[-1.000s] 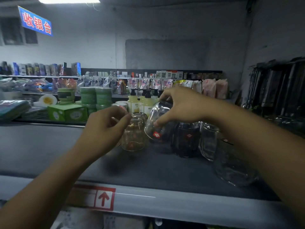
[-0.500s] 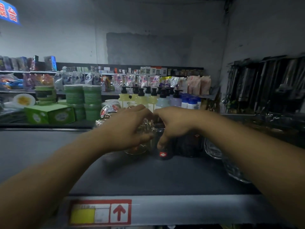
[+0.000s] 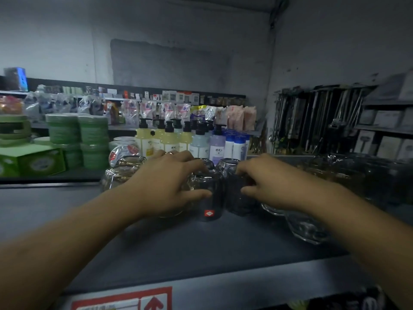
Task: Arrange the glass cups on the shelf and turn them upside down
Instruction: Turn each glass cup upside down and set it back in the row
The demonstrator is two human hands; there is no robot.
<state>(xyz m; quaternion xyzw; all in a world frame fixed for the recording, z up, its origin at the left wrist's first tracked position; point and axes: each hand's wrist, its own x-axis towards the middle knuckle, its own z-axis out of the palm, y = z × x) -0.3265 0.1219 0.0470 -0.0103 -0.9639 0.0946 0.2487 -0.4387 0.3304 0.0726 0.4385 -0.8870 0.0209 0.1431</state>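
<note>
Glass cups stand bunched in the middle of the grey shelf, and you have one in each hand. Your left hand is curled over a dark cup with a red label: the fingers drape across its top and the thumb presses its near side, just above the label. Your right hand pinches the dark cup next to it, forefinger hooked over the top and thumb against the side. These two cups stand on the shelf touching each other, or so nearly that no gap shows. Left of your left hand sit clear cups close together, and below your right forearm, nearer the shelf's front edge, sit more clear glass cups (the blur keeps you from telling which way up any of them stands). A ring shows on one finger of your left hand. Behind the cups stands a row of pump bottles, with stacked green tubs and a green box off to the left. On the shelf's front strip, a red-framed arrow sticker is partly cut off by the bottom of the view.
</note>
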